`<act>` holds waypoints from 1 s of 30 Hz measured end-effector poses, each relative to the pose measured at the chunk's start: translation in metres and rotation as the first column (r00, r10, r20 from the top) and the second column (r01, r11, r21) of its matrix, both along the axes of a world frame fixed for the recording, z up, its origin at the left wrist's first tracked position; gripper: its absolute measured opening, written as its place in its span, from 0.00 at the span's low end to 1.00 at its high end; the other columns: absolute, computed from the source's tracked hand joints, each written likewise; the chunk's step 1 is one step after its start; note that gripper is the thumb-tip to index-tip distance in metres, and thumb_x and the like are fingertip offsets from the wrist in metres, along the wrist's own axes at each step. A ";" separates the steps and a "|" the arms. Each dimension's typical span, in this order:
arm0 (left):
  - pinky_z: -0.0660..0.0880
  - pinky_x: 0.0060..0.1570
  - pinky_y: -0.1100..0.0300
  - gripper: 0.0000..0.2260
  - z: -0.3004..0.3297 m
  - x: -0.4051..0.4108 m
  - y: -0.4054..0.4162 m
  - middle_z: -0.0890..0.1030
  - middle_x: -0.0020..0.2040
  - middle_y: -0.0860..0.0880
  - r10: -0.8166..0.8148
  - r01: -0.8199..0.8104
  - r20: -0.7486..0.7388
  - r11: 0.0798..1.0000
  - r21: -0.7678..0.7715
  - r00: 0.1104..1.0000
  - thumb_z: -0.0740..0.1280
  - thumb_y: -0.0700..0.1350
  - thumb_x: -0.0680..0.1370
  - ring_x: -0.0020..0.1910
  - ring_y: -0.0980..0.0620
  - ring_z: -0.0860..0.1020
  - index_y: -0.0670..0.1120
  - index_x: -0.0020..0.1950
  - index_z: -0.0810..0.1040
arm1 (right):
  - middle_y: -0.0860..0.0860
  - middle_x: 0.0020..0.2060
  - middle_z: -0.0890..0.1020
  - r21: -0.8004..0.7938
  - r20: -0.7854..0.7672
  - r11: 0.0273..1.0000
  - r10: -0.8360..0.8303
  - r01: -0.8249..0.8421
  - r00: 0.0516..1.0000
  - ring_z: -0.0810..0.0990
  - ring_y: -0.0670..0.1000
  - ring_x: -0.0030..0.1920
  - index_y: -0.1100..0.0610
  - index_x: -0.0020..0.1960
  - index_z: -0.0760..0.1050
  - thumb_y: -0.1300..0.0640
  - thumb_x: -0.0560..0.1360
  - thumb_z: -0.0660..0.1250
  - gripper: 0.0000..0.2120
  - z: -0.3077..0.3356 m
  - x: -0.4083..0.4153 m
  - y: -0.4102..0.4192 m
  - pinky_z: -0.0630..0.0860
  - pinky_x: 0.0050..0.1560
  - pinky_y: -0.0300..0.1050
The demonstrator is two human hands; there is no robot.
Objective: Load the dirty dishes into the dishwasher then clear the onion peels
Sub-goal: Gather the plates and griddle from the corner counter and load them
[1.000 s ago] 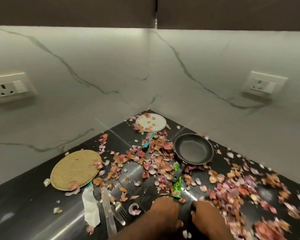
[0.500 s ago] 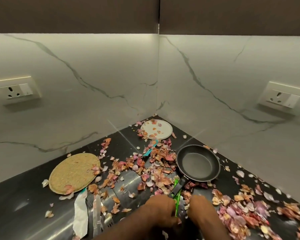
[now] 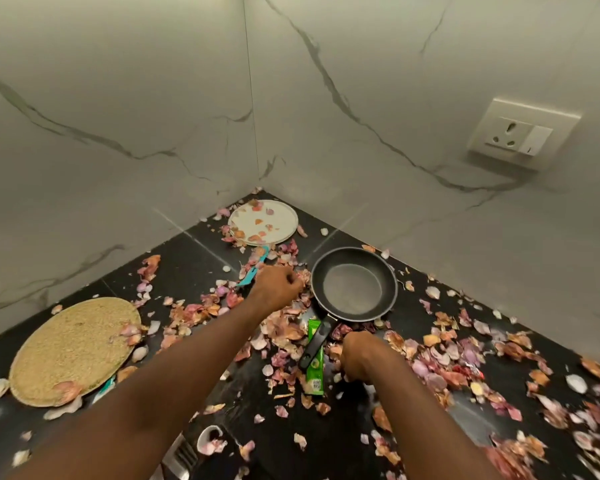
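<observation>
The left arm (image 3: 146, 393) hides the fork (image 3: 184, 455) handle.

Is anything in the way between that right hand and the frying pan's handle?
Nothing visible blocks it. The right hand sits just right of the pan handle; only loose onion peels lie between, and a green sachet lies under the handle.

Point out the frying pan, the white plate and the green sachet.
frying pan (image 3: 353, 288), head view, bare inner base.
white plate (image 3: 280, 223), head view, bare right part.
green sachet (image 3: 314, 380), head view, lower printed end.
</observation>
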State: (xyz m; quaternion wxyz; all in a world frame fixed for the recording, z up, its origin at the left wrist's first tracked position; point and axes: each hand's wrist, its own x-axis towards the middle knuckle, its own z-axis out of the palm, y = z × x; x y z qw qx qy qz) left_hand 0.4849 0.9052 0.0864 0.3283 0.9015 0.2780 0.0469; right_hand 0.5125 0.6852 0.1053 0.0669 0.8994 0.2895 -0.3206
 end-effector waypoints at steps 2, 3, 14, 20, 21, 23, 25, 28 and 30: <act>0.76 0.38 0.57 0.06 -0.002 0.012 0.019 0.81 0.38 0.51 0.035 -0.035 -0.003 0.998 0.048 0.999 0.68 0.48 0.78 0.38 0.52 0.80 0.49 0.41 0.79 | 0.57 0.60 0.83 0.009 -0.014 0.999 -0.036 0.036 0.999 0.83 0.58 0.58 0.61 0.64 0.79 0.58 0.77 0.72 0.17 -0.002 0.003 0.001 0.79 0.50 0.49; 0.76 0.40 0.56 0.05 -0.004 0.018 0.027 0.82 0.40 0.51 0.044 -0.043 -0.008 0.997 0.064 0.999 0.68 0.48 0.78 0.40 0.51 0.79 0.49 0.43 0.78 | 0.57 0.60 0.83 0.003 -0.017 0.999 -0.048 0.049 0.999 0.84 0.58 0.58 0.61 0.64 0.79 0.58 0.77 0.72 0.16 -0.003 0.003 0.001 0.79 0.49 0.49; 0.77 0.65 0.45 0.17 -0.023 0.089 0.106 0.78 0.67 0.42 -0.029 0.109 -0.258 0.947 0.301 0.966 0.66 0.38 0.79 0.65 0.40 0.77 0.45 0.69 0.75 | 0.56 0.61 0.83 -0.053 -0.046 0.995 -0.086 0.083 0.995 0.82 0.54 0.56 0.59 0.66 0.78 0.58 0.79 0.70 0.16 -0.005 0.009 0.016 0.78 0.52 0.46; 0.73 0.64 0.46 0.16 -0.046 0.107 0.101 0.74 0.68 0.42 -0.007 0.216 -0.371 0.823 0.525 0.929 0.61 0.43 0.83 0.67 0.41 0.73 0.46 0.71 0.70 | 0.57 0.61 0.82 -0.068 -0.080 0.995 -0.084 0.078 0.993 0.82 0.57 0.59 0.59 0.66 0.78 0.57 0.77 0.73 0.19 -0.006 0.019 0.016 0.79 0.53 0.49; 0.73 0.64 0.46 0.15 -0.048 0.108 0.099 0.74 0.67 0.41 0.015 0.200 -0.362 0.812 0.549 0.932 0.61 0.44 0.83 0.67 0.41 0.74 0.45 0.70 0.70 | 0.57 0.62 0.82 -0.073 -0.077 0.995 -0.077 0.072 0.994 0.82 0.57 0.60 0.60 0.67 0.78 0.57 0.77 0.73 0.19 -0.005 0.020 0.017 0.78 0.54 0.49; 0.73 0.62 0.46 0.16 -0.049 0.108 0.094 0.76 0.66 0.41 0.040 0.179 -0.364 0.817 0.548 0.931 0.61 0.49 0.84 0.65 0.41 0.76 0.45 0.69 0.70 | 0.58 0.62 0.82 -0.077 -0.077 0.995 -0.067 0.061 0.995 0.82 0.58 0.61 0.61 0.67 0.78 0.58 0.77 0.73 0.19 -0.006 0.021 0.018 0.78 0.55 0.49; 0.73 0.62 0.46 0.15 -0.049 0.109 0.092 0.78 0.65 0.41 0.025 0.186 -0.376 0.838 0.514 0.926 0.62 0.51 0.84 0.64 0.40 0.76 0.46 0.69 0.71 | 0.58 0.63 0.82 -0.064 -0.083 0.995 -0.079 0.073 0.993 0.82 0.58 0.61 0.61 0.68 0.77 0.59 0.78 0.72 0.19 -0.007 0.022 0.018 0.78 0.56 0.50; 0.75 0.62 0.48 0.19 -0.047 0.107 0.090 0.76 0.67 0.42 -0.017 0.234 -0.432 0.859 0.455 0.902 0.68 0.49 0.81 0.64 0.41 0.76 0.46 0.70 0.70 | 0.58 0.63 0.81 -0.027 -0.078 0.995 -0.100 0.098 0.992 0.81 0.58 0.61 0.61 0.68 0.76 0.59 0.78 0.72 0.19 -0.008 0.022 0.019 0.79 0.57 0.50; 0.74 0.63 0.47 0.29 -0.047 0.099 0.090 0.72 0.69 0.42 -0.044 0.294 -0.491 0.846 0.445 0.870 0.74 0.54 0.77 0.67 0.41 0.73 0.46 0.73 0.67 | 0.58 0.63 0.81 -0.019 -0.066 0.995 -0.101 0.099 0.993 0.81 0.59 0.60 0.61 0.68 0.76 0.60 0.78 0.72 0.19 -0.007 0.018 0.021 0.78 0.56 0.50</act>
